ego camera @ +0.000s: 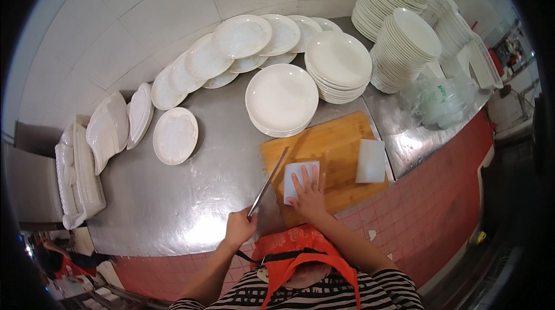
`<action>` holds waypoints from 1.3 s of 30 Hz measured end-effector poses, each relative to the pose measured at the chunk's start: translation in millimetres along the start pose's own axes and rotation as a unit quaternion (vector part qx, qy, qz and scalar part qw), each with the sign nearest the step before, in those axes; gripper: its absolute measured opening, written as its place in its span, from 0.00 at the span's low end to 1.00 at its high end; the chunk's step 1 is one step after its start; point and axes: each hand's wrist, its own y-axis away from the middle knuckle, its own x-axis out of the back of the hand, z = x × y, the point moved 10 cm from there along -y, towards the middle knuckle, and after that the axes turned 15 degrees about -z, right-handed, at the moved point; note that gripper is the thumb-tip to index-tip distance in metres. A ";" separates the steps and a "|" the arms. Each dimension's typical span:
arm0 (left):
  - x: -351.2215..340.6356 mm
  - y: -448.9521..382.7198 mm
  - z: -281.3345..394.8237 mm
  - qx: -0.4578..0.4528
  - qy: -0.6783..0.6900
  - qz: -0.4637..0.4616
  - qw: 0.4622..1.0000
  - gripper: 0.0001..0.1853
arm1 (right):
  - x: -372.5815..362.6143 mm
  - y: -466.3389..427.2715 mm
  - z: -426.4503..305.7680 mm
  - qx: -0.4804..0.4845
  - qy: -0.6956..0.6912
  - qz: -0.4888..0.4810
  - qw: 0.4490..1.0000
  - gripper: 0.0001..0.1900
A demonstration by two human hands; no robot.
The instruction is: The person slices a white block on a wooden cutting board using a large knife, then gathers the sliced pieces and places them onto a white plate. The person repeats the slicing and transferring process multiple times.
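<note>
My left hand (241, 228) is closed around the handle of a long knife (269, 180). Its blade points up and away, with the tip over the left part of a wooden cutting board (334, 149). My right hand (310, 199) lies flat, fingers spread, on a folded white stack (291, 184) of what looks like thin paper. Beneath the stack is the board. A second white folded piece (370, 161) rests at the board's right side, apart from both hands.
Round white plates (282, 95) stand piled just beyond the board, beside a taller pile (338, 62). Overlapping plates (240, 36) line the tiled wall. One plate (175, 135) sits alone on the metal table (217, 136). Tall plate stacks (405, 49) and a plastic bag (442, 99) occupy the right.
</note>
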 end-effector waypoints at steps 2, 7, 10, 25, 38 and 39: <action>17.9 -22.6 17.1 -0.062 -0.052 -0.009 0.997 0.13 | -7.6 4.0 14.1 -0.027 -0.005 -0.003 1.000 0.37; 41.4 -89.5 68.7 -0.170 -0.243 -0.102 0.950 0.09 | -10.1 4.5 24.0 -0.025 -0.074 0.011 0.997 0.34; 35.8 -123.4 92.5 -0.206 -0.314 -0.156 0.913 0.08 | 5.9 9.9 30.3 -0.033 -0.151 0.075 0.985 0.30; 10.5 -155.2 105.8 -0.233 -0.306 -0.227 0.895 0.05 | 43.2 16.8 49.7 -0.091 -0.170 0.202 0.960 0.18; 15.4 -117.2 126.0 -0.238 -0.315 -0.249 0.884 0.12 | 0.4 7.2 73.4 -0.145 -0.219 0.173 0.949 0.20; 15.5 -117.5 125.8 -0.236 -0.317 -0.252 0.884 0.12 | 0.0 5.5 74.5 -0.141 -0.228 0.171 0.948 0.20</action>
